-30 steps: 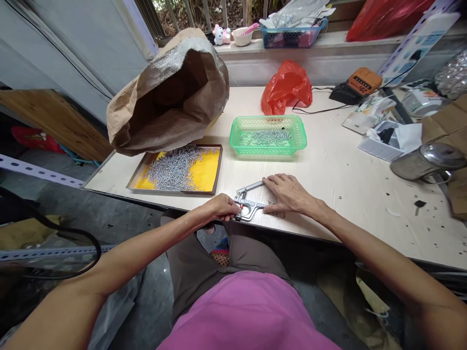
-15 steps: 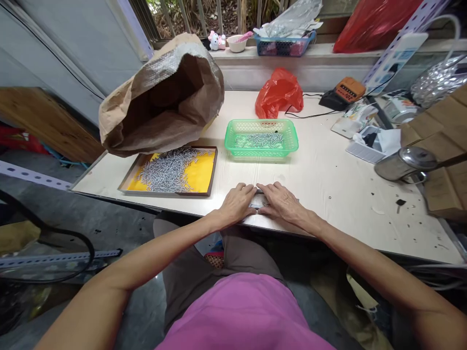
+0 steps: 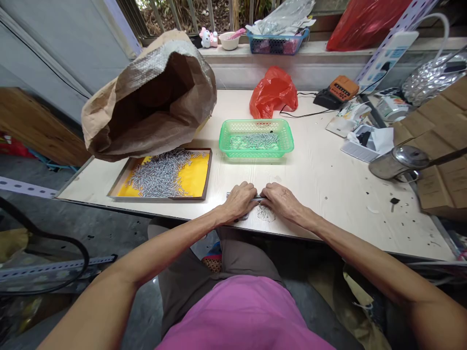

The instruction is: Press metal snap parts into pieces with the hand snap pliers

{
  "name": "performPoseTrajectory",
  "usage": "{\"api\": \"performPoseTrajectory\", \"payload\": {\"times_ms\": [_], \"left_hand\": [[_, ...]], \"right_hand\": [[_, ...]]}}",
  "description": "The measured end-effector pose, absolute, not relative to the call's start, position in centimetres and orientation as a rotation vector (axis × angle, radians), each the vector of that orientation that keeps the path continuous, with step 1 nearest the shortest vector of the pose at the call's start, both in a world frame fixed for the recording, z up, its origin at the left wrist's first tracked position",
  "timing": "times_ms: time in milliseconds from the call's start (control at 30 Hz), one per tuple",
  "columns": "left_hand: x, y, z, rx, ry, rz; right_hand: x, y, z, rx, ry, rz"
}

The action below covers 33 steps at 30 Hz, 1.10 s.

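Near the front edge of the table, my left hand is closed on the left part of a narrow metal bar. My right hand grips the same bar from the right, fingertips curled over it. Most of the bar is hidden by the fingers. Just below the gap between my hands lies a patch of small, thin, wiry-looking bits, too small to name. A dark metal piece shows partly under my left hand.
Ahead stands a green plastic basket with small metal pins. Left of it, a shallow tray holds a heap of similar pins, with a large paper sack behind. A steel mug, cartons and a red bag also stand around.
My hands have gone from lying over a flat metal piece to gripping a narrow bar. The wiry bits on the table now show below it. The view has shifted slightly.
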State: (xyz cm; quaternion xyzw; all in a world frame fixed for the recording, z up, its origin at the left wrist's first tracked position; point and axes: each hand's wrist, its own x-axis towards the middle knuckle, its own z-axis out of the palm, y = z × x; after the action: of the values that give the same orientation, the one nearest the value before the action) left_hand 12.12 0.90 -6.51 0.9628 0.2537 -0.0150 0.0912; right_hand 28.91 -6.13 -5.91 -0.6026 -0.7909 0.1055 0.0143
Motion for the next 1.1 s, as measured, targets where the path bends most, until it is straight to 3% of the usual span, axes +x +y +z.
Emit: {"api": "performPoseTrajectory", "payload": {"times_ms": [167, 367, 633, 867, 1100], "left_hand": [[12.0, -0.3, -6.6, 2.834, 0.857, 0.005], [10.8, -5.1, -8.8, 2.85, 0.864, 0.315], [10.9, -6.9, -10.5, 2.708, 0.837, 0.494], [10.7, -8.0, -11.2, 2.608, 0.891, 0.393], [9.8, -8.9, -10.9, 2.617, 0.863, 0.384]], "right_hand": [[30.0, -5.7, -6.4, -1.805, -2.468, 0.278], [32.3, -4.1, -6.9, -1.579, -2.482, 0.479], [30.8, -1.4, -6.2, -1.936, -2.318, 0.095], [21.8, -1.9, -4.5, -1.155, -2.852, 0.257], [18.4, -0.7, -6.2, -1.001, -2.85, 0.208]]}}
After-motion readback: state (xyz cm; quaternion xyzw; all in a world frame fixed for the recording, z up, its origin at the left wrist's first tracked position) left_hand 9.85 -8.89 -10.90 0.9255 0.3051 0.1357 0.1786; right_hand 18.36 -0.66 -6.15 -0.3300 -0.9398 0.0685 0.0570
